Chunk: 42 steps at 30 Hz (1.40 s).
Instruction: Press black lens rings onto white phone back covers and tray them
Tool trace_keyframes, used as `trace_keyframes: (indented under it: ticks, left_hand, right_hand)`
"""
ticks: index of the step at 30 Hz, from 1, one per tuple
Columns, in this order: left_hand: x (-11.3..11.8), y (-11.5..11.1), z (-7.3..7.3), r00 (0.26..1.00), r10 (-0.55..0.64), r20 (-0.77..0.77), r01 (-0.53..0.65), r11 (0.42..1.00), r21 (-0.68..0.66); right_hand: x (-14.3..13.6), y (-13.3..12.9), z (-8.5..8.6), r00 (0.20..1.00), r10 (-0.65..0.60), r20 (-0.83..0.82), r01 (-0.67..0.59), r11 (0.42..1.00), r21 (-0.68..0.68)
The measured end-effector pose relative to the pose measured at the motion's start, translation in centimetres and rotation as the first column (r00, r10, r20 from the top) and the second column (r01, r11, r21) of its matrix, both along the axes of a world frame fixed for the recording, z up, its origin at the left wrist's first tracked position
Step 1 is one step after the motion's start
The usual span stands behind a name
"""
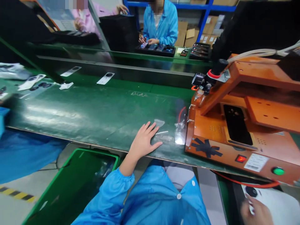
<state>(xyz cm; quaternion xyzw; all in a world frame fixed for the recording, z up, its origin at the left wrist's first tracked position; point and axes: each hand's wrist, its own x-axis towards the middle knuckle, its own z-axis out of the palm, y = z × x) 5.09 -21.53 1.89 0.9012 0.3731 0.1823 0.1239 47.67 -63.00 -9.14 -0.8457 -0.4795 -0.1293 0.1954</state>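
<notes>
My left hand point(145, 140) lies flat on the green work mat point(93, 109), fingers spread, holding nothing. Beside its fingertips are a scrap of clear film point(159, 122) and a thin pale strip point(162, 132). Low at the right, below the table edge, my right hand point(257, 212) is blurred, its fingers curled around something small and whitish that I cannot make out. Just behind it is a white sheet-like panel point(278, 200) with a round black camera-like part point(251, 191). A black phone-shaped piece point(237, 125) rests in the orange press machine point(211, 125).
The press has a lit red switch point(241, 158) and a green button point(278, 171). White phone-back-shaped sheets point(105, 78) lie along the mat's far side. A green bin point(77, 187) stands below at left. Co-workers in blue point(170, 22) and pink point(103, 11) sit opposite.
</notes>
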Motion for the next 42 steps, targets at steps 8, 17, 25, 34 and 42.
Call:
trace_keyframes:
  ticks: [8,17,25,34,42]
  left_hand:
    - [-0.5,0.4,-0.3,0.997,-0.019,0.079,0.020,1.000,-0.014]
    - [-0.5,1.2,-0.9,0.971,0.015,0.237,-0.001,0.998,-0.060]
    - [-0.6,1.7,-1.3,0.968,0.010,0.252,-0.003,1.000,-0.030]
    - [-0.5,1.7,-1.5,0.978,0.020,0.208,-0.016,1.000,-0.024]
    - [0.0,0.5,0.3,0.998,-0.043,0.037,0.043,0.999,-0.013]
  right_hand:
    - [-20.9,20.1,11.7,0.596,0.760,-0.259,-0.730,0.647,0.220]
    - [-24.4,37.4,14.6,0.671,0.741,-0.023,-0.741,0.672,0.019]
    - [-24.1,37.6,13.5,0.634,0.773,0.008,-0.773,0.634,-0.023]
    - [-24.5,36.8,14.8,0.537,0.806,0.250,-0.798,0.581,-0.161]
    - [-23.9,33.0,13.6,0.641,0.706,0.301,-0.756,0.650,0.083]
